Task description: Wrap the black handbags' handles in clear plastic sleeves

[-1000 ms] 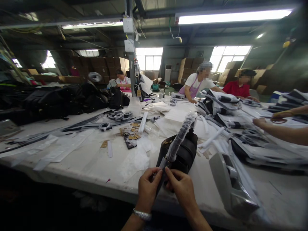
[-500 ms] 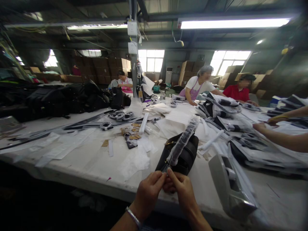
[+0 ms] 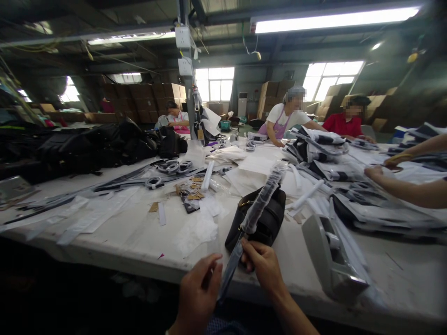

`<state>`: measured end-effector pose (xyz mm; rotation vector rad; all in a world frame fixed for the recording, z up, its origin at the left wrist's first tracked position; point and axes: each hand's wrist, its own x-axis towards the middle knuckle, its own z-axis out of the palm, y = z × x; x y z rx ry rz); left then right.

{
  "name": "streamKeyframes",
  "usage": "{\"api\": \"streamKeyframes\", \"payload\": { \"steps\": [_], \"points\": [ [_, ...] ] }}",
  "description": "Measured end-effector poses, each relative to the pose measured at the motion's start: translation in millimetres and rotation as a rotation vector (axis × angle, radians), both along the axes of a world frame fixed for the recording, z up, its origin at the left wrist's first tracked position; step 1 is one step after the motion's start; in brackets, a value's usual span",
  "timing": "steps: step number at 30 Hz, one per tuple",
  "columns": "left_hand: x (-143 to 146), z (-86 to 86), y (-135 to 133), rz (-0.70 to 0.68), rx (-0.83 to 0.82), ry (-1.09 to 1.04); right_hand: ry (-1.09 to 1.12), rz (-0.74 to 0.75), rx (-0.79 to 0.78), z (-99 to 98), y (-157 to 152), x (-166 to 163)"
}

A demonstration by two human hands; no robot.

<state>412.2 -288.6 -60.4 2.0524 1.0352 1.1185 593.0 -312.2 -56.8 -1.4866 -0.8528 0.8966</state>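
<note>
The strap (image 3: 257, 210), half-sleeved in clear plastic, is running from low near-left up and away to the right, crossing the black bag (image 3: 270, 225) lying on the table (image 3: 115, 232) just ahead. The left hand (image 3: 199, 291) is pinching its bare lower end, while the right hand (image 3: 264, 266), apart and nearer the bag, is gripping where the sleeve begins. Left fingers are hiding the strap's tip, and whether its far end is joining the bag is hard to make out.

The hall is dim. A tube lamp (image 3: 335, 19) overhead glares, and the windows (image 3: 214, 83) behind are blown out. The white table (image 3: 115, 232) is softly lit; below its edge all is black. Lines bow near the edges. The left hand (image 3: 199, 293) and strap (image 3: 230, 272) are blurred.
</note>
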Motion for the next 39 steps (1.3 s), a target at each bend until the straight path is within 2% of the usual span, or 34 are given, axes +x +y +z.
{"api": "streamKeyframes", "payload": {
  "steps": [1, 2, 4, 7, 11, 12, 14, 18, 20, 22, 24, 27, 30, 36, 39],
  "points": [
    [5.6, 8.3, 4.7, 0.039, -0.124, -0.015, -0.002, 0.004, 0.009, -0.4, 0.6, 0.0],
    [12.9, 14.7, 9.7, 0.014, -0.239, -0.03, 0.0, 0.01, 0.018, -0.9, 1.4, -0.3],
    [29.2, 19.6, 18.4, -0.111, -0.443, -0.095, 0.0, 0.013, 0.034, -2.1, 3.0, -1.7],
    [47.9, 10.7, 23.0, -0.22, -0.66, -0.25, -0.094, 0.011, 0.044, -1.5, 1.9, -4.2],
    [54.1, -3.3, 19.5, -0.2, -0.796, -0.343, -0.369, 0.004, 0.047, 3.9, -15.7, 10.0],
    [54.0, -4.6, 18.9, -0.18, -0.819, -0.349, -0.459, -0.043, 0.055, 5.0, -24.7, 20.9],
    [53.8, -5.2, 18.6, -0.129, -0.854, -0.359, -0.655, -0.228, 0.076, 4.8, -48.5, 53.5],
    [55.9, -1.8, 17.6, -0.076, -0.853, -0.372, -0.878, -0.729, 0.041, -7.8, -103.3, 142.0],
    [57.5, 1.5, 16.0, -0.064, -0.837, -0.377, -0.692, -0.814, -0.075, -17.8, -122.9, 177.3],
    [58.7, 4.7, 14.2, -0.046, -0.831, -0.377, -0.464, -0.786, -0.173, -27.1, -133.5, 196.8],
    [59.2, 6.5, 12.9, -0.027, -0.829, -0.381, -0.318, -0.72, -0.204, -33.6, -136.2, 201.9],
    [58.9, 5.8, 12.8, -0.011, -0.83, -0.399, -0.2, -0.67, -0.171, -34.6, -132.4, 196.7],
    [58.2, 3.8, 14.4, -0.011, -0.836, -0.389, -0.132, -0.695, -0.116, -22.7, -130.0, 188.9],
    [58.8, 0.3, 15.2, -0.009, -0.85, -0.404, -0.049, -0.771, 0.013, 15.3, -145.3, 163.9],
    [57.8, -0.3, 14.2, 0.015, -0.846, -0.4, 0.107, -0.733, -0.004, 17.8, -156.3, 146.5]
  ]
}}
